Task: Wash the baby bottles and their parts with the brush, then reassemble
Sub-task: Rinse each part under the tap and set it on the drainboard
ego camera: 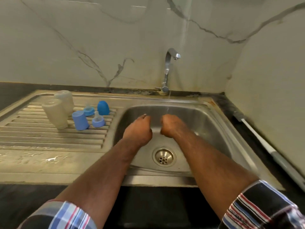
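Two cloudy baby bottles (55, 113) (65, 100) stand upside down on the steel drainboard (33, 139) at the left. Beside them sit a blue cap (80, 120), a blue domed cap (103, 107) and two teats in blue collars (98, 120) (89, 109). The bottle brush (257, 134) lies on the dark counter at the right, by the wall. My left hand (138, 129) and my right hand (171, 126) hang side by side in the sink basin (214, 129), fingers bent down and holding nothing. A thin stream of water falls onto my right hand.
The tap (170, 70) rises from the back rim of the sink and is running. The drain (163, 157) lies just below my wrists. Marble walls close off the back and the right side. A dark counter edge runs along the front.
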The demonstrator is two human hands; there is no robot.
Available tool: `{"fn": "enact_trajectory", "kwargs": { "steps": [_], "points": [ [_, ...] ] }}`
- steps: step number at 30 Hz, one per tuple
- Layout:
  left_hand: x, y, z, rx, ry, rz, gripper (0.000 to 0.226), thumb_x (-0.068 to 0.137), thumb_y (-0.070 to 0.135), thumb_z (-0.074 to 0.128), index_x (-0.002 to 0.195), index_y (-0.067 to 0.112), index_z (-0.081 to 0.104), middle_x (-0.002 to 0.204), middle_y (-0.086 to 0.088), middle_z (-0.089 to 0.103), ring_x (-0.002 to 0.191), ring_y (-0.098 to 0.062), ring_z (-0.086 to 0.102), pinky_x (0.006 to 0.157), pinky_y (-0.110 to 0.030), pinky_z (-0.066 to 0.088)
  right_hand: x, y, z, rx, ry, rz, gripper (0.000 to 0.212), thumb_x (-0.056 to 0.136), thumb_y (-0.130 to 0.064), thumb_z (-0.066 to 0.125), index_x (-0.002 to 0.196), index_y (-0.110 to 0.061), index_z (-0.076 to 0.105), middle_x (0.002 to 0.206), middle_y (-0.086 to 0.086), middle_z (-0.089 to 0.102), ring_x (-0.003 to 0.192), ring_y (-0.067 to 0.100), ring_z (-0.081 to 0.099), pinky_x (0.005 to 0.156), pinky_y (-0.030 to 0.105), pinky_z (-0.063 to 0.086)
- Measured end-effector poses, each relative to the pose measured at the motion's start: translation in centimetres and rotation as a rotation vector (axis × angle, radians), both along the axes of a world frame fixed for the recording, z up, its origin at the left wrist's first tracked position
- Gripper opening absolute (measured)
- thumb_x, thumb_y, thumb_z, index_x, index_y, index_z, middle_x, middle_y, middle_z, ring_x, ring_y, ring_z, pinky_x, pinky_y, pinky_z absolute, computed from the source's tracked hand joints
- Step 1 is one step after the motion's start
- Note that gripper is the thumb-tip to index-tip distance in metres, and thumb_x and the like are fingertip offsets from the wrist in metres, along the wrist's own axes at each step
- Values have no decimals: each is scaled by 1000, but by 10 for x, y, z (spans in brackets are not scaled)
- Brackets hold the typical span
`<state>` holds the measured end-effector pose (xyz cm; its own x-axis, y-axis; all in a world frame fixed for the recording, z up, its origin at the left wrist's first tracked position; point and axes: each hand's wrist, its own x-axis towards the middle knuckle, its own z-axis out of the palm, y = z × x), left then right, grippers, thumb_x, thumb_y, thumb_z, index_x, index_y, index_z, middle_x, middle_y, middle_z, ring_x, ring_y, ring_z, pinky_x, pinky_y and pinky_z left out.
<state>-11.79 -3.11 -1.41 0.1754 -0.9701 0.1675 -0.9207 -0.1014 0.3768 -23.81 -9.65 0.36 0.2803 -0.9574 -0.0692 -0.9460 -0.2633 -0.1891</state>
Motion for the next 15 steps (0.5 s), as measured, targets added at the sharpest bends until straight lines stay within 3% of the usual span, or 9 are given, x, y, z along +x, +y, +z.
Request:
{"fn": "enact_trajectory", "kwargs": {
  "steps": [2, 5, 8, 10, 12, 13, 15],
  "points": [
    [-18, -12, -6, 130, 24, -51, 34, 95, 20, 61, 128, 20, 59, 131, -7, 63, 117, -25, 61, 103, -41, 51, -40, -15, -4, 95, 201, -121, 46, 81, -34, 81, 118, -12, 65, 115, 10, 68, 106, 30, 65, 92, 41, 54],
    [-37, -26, -13, 290, 64, -81, 43, 95, 27, 65, 137, 21, 58, 134, -6, 62, 121, -25, 59, 102, -38, 50, -82, -28, -19, 340, 391, -254, 81, 72, -52, 84, 135, -10, 56, 137, 13, 58, 124, 36, 55, 104, 49, 45],
    [-46, -37, -18, 374, 126, -82, 46, 94, 33, 70, 136, 17, 61, 132, -6, 64, 120, -25, 61, 101, -35, 49, -98, -28, -28, 444, 380, -264, 72, 76, -44, 84, 133, -10, 58, 133, 12, 60, 118, 33, 59, 102, 47, 48],
    [-47, -43, -21, 395, 270, -47, 36, 94, 33, 71, 124, 12, 69, 119, -9, 69, 109, -28, 66, 95, -40, 56, -96, -33, -23, 449, 232, -256, 55, 76, -37, 84, 119, -9, 62, 116, 12, 64, 99, 30, 66, 89, 42, 57],
    [-44, -50, -21, 364, 571, 28, 35, 97, 34, 67, 119, 6, 68, 111, -12, 68, 102, -32, 67, 86, -44, 61, -87, -45, -11, 394, -80, -248, 41, 77, -38, 83, 101, -9, 66, 90, 10, 66, 74, 25, 68, 59, 30, 57],
    [-45, -55, -19, 327, 753, 71, 41, 99, 38, 64, 125, 6, 64, 114, -13, 65, 102, -33, 66, 84, -44, 62, -80, -52, -4, 320, -280, -260, 38, 78, -40, 82, 96, -10, 66, 83, 9, 66, 67, 23, 67, 51, 26, 53],
    [-46, -65, -13, 252, 1156, 120, 51, 102, 47, 57, 139, 13, 52, 127, -13, 58, 106, -33, 64, 85, -45, 61, -66, -62, 4, 153, -661, -337, 45, 78, -45, 79, 105, -14, 61, 88, 8, 68, 69, 24, 69, 56, 31, 56]
  ]
}}
